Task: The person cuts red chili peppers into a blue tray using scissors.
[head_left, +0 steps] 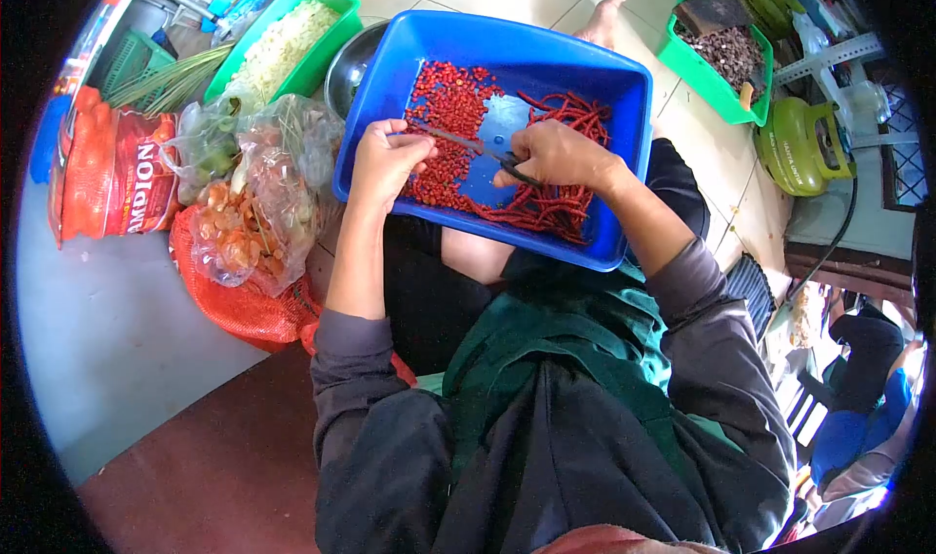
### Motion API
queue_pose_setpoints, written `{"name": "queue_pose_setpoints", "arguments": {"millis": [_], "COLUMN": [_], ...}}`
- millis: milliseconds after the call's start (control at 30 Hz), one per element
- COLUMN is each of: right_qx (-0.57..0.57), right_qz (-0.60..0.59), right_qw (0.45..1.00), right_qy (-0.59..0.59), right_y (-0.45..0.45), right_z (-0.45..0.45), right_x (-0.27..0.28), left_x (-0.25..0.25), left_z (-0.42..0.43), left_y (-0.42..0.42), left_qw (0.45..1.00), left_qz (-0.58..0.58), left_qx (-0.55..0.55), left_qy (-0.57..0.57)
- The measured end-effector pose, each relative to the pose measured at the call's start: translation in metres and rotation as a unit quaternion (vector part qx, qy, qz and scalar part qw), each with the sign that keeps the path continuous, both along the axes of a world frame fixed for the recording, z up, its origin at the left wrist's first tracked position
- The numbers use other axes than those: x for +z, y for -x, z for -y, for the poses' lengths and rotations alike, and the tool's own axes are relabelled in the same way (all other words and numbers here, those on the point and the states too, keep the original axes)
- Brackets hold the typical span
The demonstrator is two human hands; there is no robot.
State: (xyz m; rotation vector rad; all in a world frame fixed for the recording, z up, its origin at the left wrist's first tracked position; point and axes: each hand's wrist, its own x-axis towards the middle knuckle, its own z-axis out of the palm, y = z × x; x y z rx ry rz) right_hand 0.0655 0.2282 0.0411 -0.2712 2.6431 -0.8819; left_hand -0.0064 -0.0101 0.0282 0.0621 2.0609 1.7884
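Bags (102, 178), green trays (715, 96) and gas cylinder (801, 144) flank the blue tub (636, 164).

- Scissors (458, 140): dark-handled, blades pointing left above the tub
- Tub (629, 96): blue, rectangular
- Chilli pieces (444, 185): small, red, spread over its left side
- Long chillies (561, 220): thin, red, right side (quite a tangle, from here)

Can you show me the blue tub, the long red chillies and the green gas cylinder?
Blue tub (536, 55), head view: on its inner far wall.
Long red chillies (548, 211), head view: on the heap nearest the person.
Green gas cylinder (790, 149), head view: on its rounded body.
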Motion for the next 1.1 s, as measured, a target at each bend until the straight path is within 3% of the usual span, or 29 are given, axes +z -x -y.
{"name": "queue_pose_setpoints", "arguments": {"millis": [100,200,267,333,500,667,900,1000,1100], "right_qx": [-0.058,-0.124,-0.162,-0.185,-0.242,-0.247,-0.246,-0.238,-0.161], "right_qz": [0.002,-0.017,-0.046,-0.085,-0.127,-0.135,-0.119,-0.120,-0.177], "right_qw": [0.998,0.990,0.981,0.977,0.958,0.954,0.951,0.951,0.955], "right_qy": [0.007,0.065,0.092,0.061,0.091,0.099,0.141,0.159,0.178], "right_y": [-0.003,-0.010,-0.012,-0.015,-0.039,-0.050,-0.047,-0.045,-0.041], "right_z": [-0.009,-0.023,-0.034,-0.047,-0.057,-0.067,-0.063,-0.055,-0.040], "right_x": [0.008,0.019,0.017,0.013,0.029,0.032,0.012,0.008,0.006], "left_x": [0.002,-0.014,-0.021,-0.017,-0.035,-0.051,-0.022,-0.002,0.018], "left_z": [-0.006,-0.018,-0.040,-0.075,-0.120,-0.125,-0.111,-0.095,-0.070], "left_y": [0.002,0.007,-0.004,-0.020,-0.051,-0.053,-0.047,-0.048,-0.044], "left_qw": [0.958,0.836,0.830,0.794,0.694,0.696,0.712,0.742,0.830], "left_qz": [-0.195,-0.392,-0.343,-0.205,-0.189,-0.208,-0.250,-0.339,-0.385], "left_qx": [-0.010,-0.103,-0.231,-0.351,-0.455,-0.444,-0.395,-0.330,-0.280], "left_qy": [0.211,0.370,0.374,0.452,0.524,0.525,0.524,0.476,0.289]}}
